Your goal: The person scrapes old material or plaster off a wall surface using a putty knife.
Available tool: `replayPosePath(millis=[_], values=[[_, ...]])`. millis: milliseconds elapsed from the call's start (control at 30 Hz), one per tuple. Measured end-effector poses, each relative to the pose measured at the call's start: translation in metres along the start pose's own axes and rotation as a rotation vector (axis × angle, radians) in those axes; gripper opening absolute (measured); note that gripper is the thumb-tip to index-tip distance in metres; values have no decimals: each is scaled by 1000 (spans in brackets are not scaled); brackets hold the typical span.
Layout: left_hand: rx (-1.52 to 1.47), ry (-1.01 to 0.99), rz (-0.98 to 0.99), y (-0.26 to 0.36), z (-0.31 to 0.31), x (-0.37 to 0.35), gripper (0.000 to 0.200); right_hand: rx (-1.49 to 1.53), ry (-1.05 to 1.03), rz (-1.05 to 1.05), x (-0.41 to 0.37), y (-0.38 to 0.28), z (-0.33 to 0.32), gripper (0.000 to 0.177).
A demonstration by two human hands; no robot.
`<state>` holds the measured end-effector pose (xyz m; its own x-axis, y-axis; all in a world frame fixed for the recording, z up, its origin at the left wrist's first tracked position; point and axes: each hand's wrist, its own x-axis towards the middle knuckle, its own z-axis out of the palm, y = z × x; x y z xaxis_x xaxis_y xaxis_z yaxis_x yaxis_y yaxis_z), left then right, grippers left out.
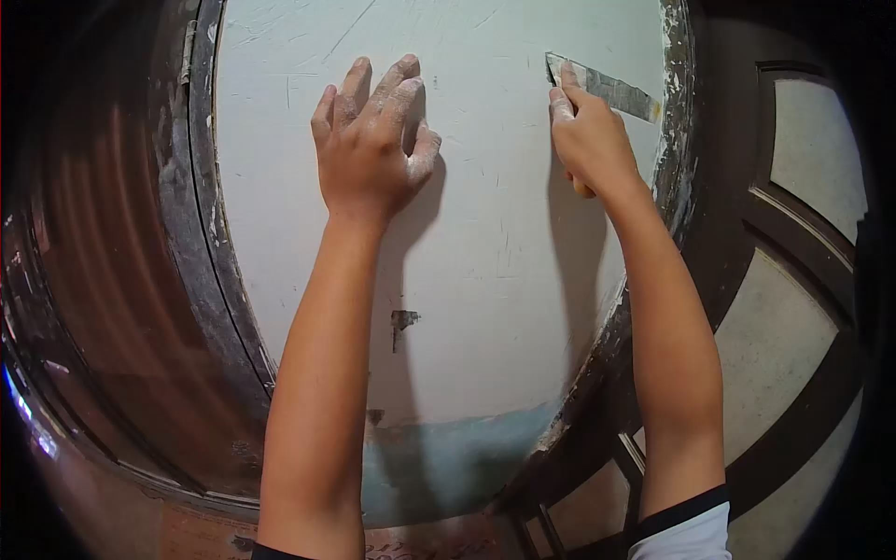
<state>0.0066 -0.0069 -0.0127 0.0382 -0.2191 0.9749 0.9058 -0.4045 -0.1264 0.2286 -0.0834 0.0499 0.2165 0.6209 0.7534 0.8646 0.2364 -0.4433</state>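
In the head view, the person's left hand [373, 154], whitened with powder at the fingers, was spread and held no tool, poised at the pale wall panel [476, 224]. The right hand [593, 140] gripped a scraper [611, 91], its long blade lying slantwise near the panel's upper right edge, beside the dark frame [679, 121], with the index finger laid along the tool.

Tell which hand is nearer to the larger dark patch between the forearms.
Left: the left hand is above the patch, slightly left; the right hand is above and well to its right.
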Motion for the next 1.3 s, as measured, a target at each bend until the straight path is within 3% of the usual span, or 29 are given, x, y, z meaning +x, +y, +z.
replayPosePath(millis=[367,500,567,700,1300], values=[[-19,-7,-10,2,-2,0,44,-12,53,-64,4,16,8,52],[-8,-7,-10,2,-2,-1,44,-143,108,-175,1,41,18,51],[-5,-20,-20,4,-3,0,43,-117,59,-78,-12,34,16,49],[-12,-12,-28,3,-1,0,44,-242,166,-181,3,36,22,52],[-5,-4,-26,4,-1,-1,43,-148,93,-102,-8,22,20,53]])
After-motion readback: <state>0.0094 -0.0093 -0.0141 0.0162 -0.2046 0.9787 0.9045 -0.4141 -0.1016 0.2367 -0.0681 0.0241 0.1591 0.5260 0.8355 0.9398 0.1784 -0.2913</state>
